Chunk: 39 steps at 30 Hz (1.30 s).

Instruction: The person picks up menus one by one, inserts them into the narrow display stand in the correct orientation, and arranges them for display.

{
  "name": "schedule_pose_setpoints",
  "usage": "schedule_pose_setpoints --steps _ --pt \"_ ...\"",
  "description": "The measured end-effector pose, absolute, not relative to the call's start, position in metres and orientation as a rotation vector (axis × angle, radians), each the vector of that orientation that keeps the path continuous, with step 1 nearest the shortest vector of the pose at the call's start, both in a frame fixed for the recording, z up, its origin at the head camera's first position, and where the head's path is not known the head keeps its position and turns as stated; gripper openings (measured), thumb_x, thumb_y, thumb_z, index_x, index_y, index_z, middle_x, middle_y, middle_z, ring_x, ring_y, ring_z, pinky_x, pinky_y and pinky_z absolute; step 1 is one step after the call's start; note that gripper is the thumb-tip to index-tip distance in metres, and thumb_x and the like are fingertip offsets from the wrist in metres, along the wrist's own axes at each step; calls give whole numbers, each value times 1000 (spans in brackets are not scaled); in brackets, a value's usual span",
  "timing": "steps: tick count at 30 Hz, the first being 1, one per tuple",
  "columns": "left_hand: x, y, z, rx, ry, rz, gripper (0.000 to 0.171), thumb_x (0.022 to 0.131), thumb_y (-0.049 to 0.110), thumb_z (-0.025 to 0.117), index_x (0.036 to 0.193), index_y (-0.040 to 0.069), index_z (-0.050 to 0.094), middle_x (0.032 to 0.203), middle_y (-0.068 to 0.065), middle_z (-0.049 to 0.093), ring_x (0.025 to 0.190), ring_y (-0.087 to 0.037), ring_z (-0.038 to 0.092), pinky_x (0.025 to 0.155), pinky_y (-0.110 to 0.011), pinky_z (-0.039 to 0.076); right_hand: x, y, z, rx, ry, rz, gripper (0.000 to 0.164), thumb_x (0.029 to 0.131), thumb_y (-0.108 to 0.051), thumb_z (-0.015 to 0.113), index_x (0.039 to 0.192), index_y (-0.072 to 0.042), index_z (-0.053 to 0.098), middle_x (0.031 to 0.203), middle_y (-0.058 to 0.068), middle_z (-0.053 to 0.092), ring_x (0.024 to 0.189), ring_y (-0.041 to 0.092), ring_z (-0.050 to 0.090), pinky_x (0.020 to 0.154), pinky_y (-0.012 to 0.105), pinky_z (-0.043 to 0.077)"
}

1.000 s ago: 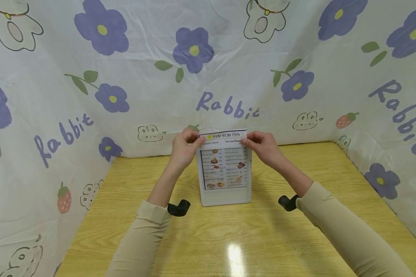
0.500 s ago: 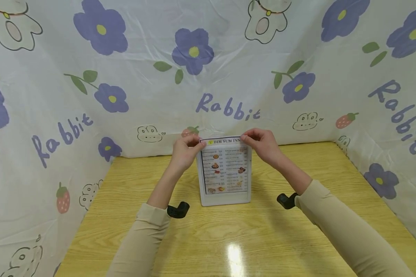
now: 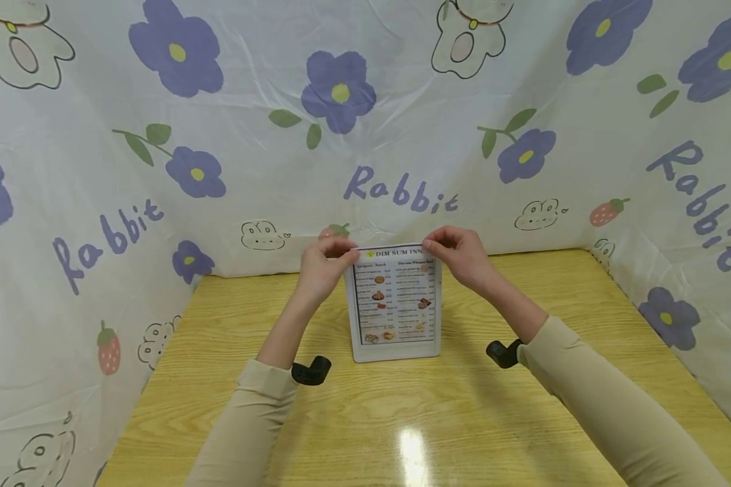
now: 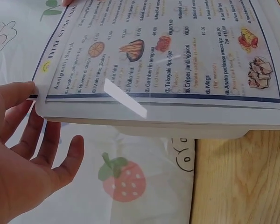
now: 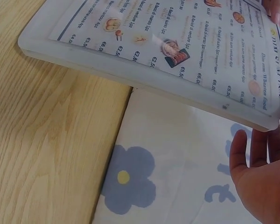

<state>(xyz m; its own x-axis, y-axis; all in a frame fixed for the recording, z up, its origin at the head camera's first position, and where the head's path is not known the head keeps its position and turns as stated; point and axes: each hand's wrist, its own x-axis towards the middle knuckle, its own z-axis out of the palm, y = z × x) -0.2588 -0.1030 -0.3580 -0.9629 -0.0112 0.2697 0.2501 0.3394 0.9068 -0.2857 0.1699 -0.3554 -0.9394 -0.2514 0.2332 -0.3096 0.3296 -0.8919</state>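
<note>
A printed menu sheet (image 3: 396, 297) headed "DIM SUM INN" sits in a white upright menu holder (image 3: 396, 353) with a clear, glossy front. My left hand (image 3: 323, 272) pinches the sheet's top left corner, thumb in front and fingers behind. At the top right corner, my right hand (image 3: 461, 257) pinches the sheet the same way. The left wrist view shows the left thumb (image 4: 16, 93) on the corner, with the other fingers spread behind the holder. In the right wrist view the right hand (image 5: 266, 182) is partly cut off at the frame's edge.
The holder stands on a wooden table (image 3: 378, 419), near its back edge. Behind and at both sides hangs a white cloth (image 3: 250, 155) printed with purple flowers, rabbits and strawberries. Black curved pieces (image 3: 312, 370) stick out at both wrists.
The menu sheet has slid down inside the holder, its heading now near the holder's top edge. The right hand has shifted slightly left along the sheet's top. The holder stays in place.
</note>
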Motion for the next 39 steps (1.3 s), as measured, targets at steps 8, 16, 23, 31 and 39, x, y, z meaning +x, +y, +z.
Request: schedule_pose_setpoints --steps 8,16,23,31,39 --pt "-255 -100 -356 -321 -2336 -1519 16 97 8 72 110 -1 74 104 -13 70 101 -27 64 87 -44 53 -285 172 -361 541 -2537 1711 21 104 -16 63 111 3 69 103 18 68 92 28 58 82 34 47" --pt "-253 -94 -358 -438 -2384 -1225 12 95 5 73 105 -1 76 110 -15 70 114 -31 61 89 -51 50 -283 173 -363 550 -2541 1666 21 103 -16 65 112 2 71 102 17 69 93 28 62 83 36 48" --pt "-252 -93 -362 -456 -2384 -1172 8 93 2 75 99 -2 77 109 -15 67 128 -34 55 104 -48 46 -281 175 -364 555 -2537 1672 23 103 -17 65 114 2 72 105 16 69 93 29 63 84 36 50" --pt "-250 -96 -368 -508 -2348 -1060 8 90 3 78 97 -1 80 103 -13 66 111 -34 61 98 -46 47 -278 179 -370 626 -2513 1602 25 104 -16 64 119 0 73 114 13 69 101 25 62 85 34 52" --pt "-249 -104 -373 -505 -2323 -1103 11 91 6 78 99 -2 80 106 -13 67 104 -32 61 90 -48 51 -274 181 -377 728 -2477 1378 26 104 -19 64 125 -6 74 115 7 71 94 21 63 76 34 52"
